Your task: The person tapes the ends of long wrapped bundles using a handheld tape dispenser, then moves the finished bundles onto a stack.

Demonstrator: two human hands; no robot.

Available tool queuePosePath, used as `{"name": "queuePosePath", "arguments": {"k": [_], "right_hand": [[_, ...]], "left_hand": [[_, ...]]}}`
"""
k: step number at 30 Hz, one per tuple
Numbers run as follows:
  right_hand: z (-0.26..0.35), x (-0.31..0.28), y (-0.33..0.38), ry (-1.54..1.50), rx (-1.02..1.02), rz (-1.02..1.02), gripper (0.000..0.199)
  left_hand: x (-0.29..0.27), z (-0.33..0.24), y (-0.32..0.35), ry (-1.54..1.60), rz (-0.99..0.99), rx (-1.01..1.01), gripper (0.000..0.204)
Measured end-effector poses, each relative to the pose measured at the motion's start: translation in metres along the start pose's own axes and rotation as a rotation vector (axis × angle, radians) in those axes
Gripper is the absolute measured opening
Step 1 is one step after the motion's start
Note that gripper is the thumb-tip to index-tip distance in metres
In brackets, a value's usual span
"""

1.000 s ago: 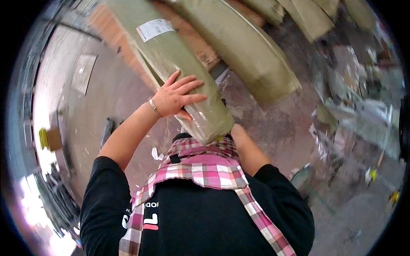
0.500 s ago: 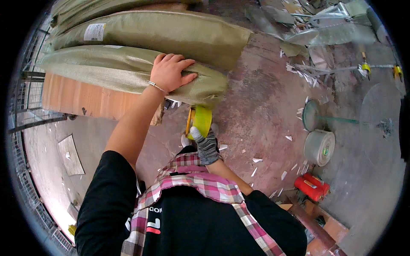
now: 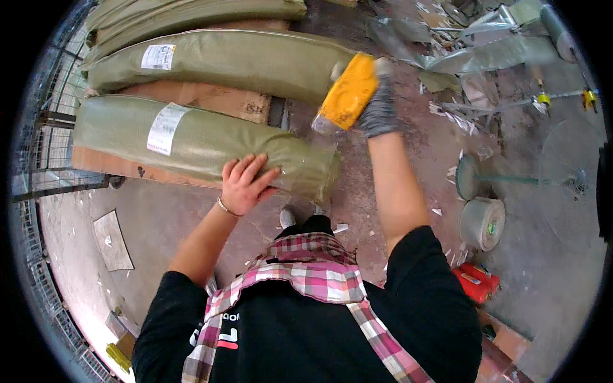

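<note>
A long bundle [image 3: 217,143] wrapped in olive woven plastic lies across a brown board, a white label on its top. My bare left hand [image 3: 246,185] rests on its near side towards the right end, fingers spread and holding nothing. In my right hand [image 3: 379,105], which wears a grey knit glove, is a yellow tape dispenser [image 3: 350,91]. It is raised beyond the bundle's right end, close to the end of a second olive bundle [image 3: 255,60]. Clear film seems to hang from the dispenser's lower end, though blur hides the detail there.
Another olive bundle [image 3: 198,13] lies at the far left. To the right stand a wide roll of clear film [image 3: 482,223], a green spool stand [image 3: 468,177] and red cylinders [image 3: 476,282]. White scraps and crumpled plastic [image 3: 491,51] litter the floor. A wire-mesh fence [image 3: 54,127] borders the left.
The near bundle has turned and shifted nearer, bringing its label into view on top. My right hand has swung the tape dispenser from the near side up past the bundle's right end.
</note>
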State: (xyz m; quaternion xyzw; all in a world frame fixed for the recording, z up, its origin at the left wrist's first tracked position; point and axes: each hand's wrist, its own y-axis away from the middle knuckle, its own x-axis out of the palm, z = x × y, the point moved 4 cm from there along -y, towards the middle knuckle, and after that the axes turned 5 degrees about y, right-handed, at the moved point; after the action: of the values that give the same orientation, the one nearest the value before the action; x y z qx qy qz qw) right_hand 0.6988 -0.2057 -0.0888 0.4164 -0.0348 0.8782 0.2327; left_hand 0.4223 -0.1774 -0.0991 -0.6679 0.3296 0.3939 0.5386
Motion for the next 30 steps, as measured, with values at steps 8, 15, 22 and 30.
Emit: {"name": "queuePosePath", "arguments": {"k": [8, 15, 22, 30], "right_hand": [[-0.195, -0.054, 0.135, 0.471, 0.436, -0.301, 0.052], [-0.026, 0.120, 0.153, 0.622, 0.474, 0.456, 0.056], [-0.021, 0.043, -0.023, 0.964, -0.207, 0.250, 0.047], [-0.121, -0.023, -0.041, 0.363, 0.083, 0.079, 0.044]], "left_hand": [[0.006, 0.009, -0.033, 0.003, 0.027, -0.087, 0.036], [0.019, 0.032, -0.066, 0.069, 0.029, -0.182, 0.031], [0.004, 0.006, 0.008, 0.068, 0.000, -0.115, 0.038], [0.003, 0.017, -0.007, 0.116, 0.074, -0.180, 0.040]]}}
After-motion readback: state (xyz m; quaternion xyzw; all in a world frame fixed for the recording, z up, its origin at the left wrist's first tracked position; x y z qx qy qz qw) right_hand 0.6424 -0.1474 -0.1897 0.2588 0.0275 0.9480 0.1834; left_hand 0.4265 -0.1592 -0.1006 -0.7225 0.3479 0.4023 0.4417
